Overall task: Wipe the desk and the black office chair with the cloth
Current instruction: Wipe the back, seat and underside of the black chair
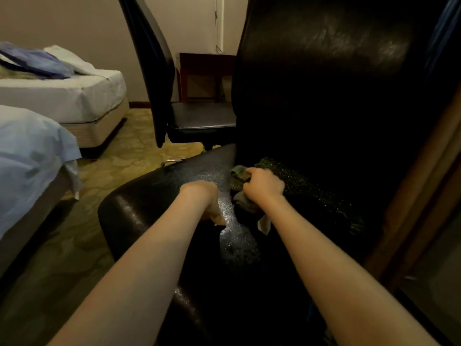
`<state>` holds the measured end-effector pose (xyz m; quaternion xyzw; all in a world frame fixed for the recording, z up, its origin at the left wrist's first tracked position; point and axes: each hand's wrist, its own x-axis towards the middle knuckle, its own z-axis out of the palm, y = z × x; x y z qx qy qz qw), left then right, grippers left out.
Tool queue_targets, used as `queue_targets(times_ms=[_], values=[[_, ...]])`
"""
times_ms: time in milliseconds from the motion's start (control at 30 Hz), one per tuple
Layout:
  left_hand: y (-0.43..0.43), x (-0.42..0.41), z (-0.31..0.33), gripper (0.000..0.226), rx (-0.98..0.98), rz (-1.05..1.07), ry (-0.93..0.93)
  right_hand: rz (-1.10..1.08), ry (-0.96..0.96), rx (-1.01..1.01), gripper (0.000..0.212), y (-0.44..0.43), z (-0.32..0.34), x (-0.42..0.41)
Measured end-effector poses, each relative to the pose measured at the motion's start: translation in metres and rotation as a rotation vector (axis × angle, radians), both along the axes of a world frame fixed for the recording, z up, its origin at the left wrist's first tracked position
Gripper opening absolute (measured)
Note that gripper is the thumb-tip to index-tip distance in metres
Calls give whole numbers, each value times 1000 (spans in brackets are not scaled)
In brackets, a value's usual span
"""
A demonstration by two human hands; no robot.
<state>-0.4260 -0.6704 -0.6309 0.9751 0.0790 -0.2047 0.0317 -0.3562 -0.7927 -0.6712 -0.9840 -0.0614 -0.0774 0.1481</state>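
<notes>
A black office chair (159,196) fills the middle and right of the view, its tall backrest rising at the right. My right hand (264,182) is closed on a bunched grey-green cloth (240,188) and presses it onto the seat near the foot of the backrest. A pale corner of the cloth hangs below my wrist. My left hand (204,196) rests palm down on the seat just left of the cloth, fingers curled under and partly hidden. The desk edge (429,196) shows as a brown wooden strip at the far right.
A second black chair (199,116) stands behind, facing right. Two beds (62,96) with white and pale blue sheets line the left side. A dark wooden side table (204,73) stands against the back wall. Patterned carpet (119,151) lies between beds and chairs.
</notes>
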Motion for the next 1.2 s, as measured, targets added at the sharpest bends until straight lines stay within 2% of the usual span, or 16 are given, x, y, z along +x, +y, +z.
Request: queue_targets(times_ms=[200,400,467,567,633,700,800,1000,1133,1200], values=[[-12,-11,-1,59,147,-36,-122,-244,-12,-29,46,-94,0,12],[-18,13,1,54,138,-21,-332,-126,-65,61,44,-64,20,19],[-17,31,-4,61,115,-5,-291,-37,-112,107,45,-36,26,30],[-7,55,-18,87,88,-1,-150,169,-86,79,50,14,24,48],[2,68,-29,85,30,-18,-106,262,2,0,51,36,14,59],[6,78,-40,80,-13,-14,-88,232,41,-11,51,44,4,70],[4,83,-40,77,38,4,-47,140,28,23,51,33,-4,77],[5,73,-32,82,20,14,-59,-91,33,-48,46,-61,-1,77],[2,81,-27,88,99,-16,6,-78,85,-131,36,-87,16,70],[0,92,-23,91,108,-27,59,-33,40,-120,34,-74,30,73]])
